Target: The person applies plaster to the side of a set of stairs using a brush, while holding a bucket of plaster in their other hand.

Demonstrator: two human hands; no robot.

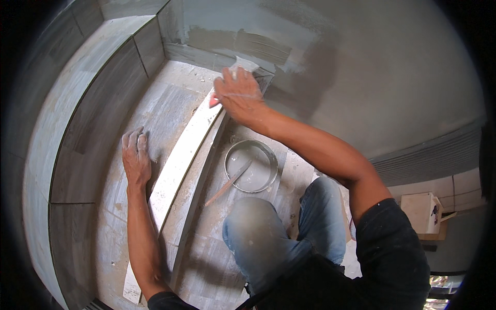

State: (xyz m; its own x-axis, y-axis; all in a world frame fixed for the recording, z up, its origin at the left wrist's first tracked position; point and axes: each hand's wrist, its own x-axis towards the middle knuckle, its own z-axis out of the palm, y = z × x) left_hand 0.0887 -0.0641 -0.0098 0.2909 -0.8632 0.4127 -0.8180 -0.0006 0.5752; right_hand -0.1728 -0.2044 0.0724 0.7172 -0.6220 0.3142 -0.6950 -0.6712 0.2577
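Observation:
My right hand (238,95) grips a small scraper, its red part (215,101) under my fingers and a pale flat piece (244,64) showing beyond them, near the far end of a long white strip (182,156) at the wall corner. My left hand (136,155) is open, fingers slightly bent, low over or on the dusty tiled surface (155,113) left of the strip. A round container (254,170) of pale grey mixture sits right of the ledge, with a long wooden-handled tool (218,192) lying across its rim.
Tiled steps or low walls (98,113) line the left side. A grey plastered wall (377,77) rises ahead and right, with a ridged band (429,152) low on it. A cardboard box (419,212) stands at the far right. My bent knees occupy the lower middle.

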